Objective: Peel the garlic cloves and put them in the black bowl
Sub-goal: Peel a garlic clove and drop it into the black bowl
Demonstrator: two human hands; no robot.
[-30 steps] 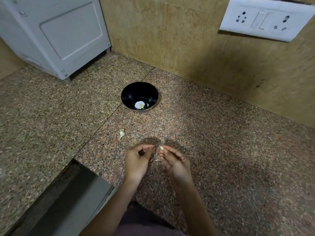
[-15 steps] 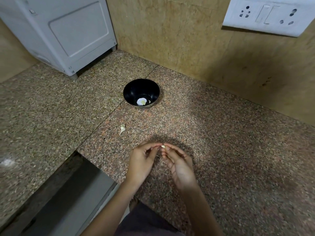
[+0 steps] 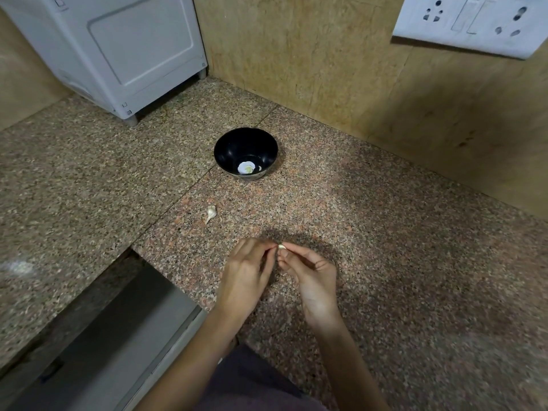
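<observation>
**Item 1: garlic clove (image 3: 281, 246).** We find it pinched between the fingertips of both hands, low over the granite counter (image 3: 385, 232) and well short of the bowl. Only its pale tip shows, so we cannot tell how much skin is left on it.

**Item 2: left hand (image 3: 246, 274).** Its fingers are curled and its fingertips grip the clove from the left.

**Item 3: right hand (image 3: 311, 280).** It is curled likewise, and its thumb and forefinger pinch the same clove from the right.

**Change noted.** A second ago the two hands stood slightly apart and a wisp of skin dangled beneath the fingers. Half a second ago they had drawn together. Now the fingertips meet on the clove and we see no strand hanging (it may have dropped or be hidden under the palms). We judge that a strip of skin has come away and the fingers are resetting for the next pull, so the clove is not yet ready for the bowl.

**Item 4: black bowl (image 3: 237, 143).** It sits upright farther back on the counter, where it was a second ago. A pale round shape (image 3: 246, 167) lies at its bottom, and we cannot tell whether that is garlic or a printed mark.

**Item 5: second clove (image 3: 211, 213).** It lies unpeeled on the counter between the bowl and the hands, where it was a second ago, and is still to be done.
</observation>
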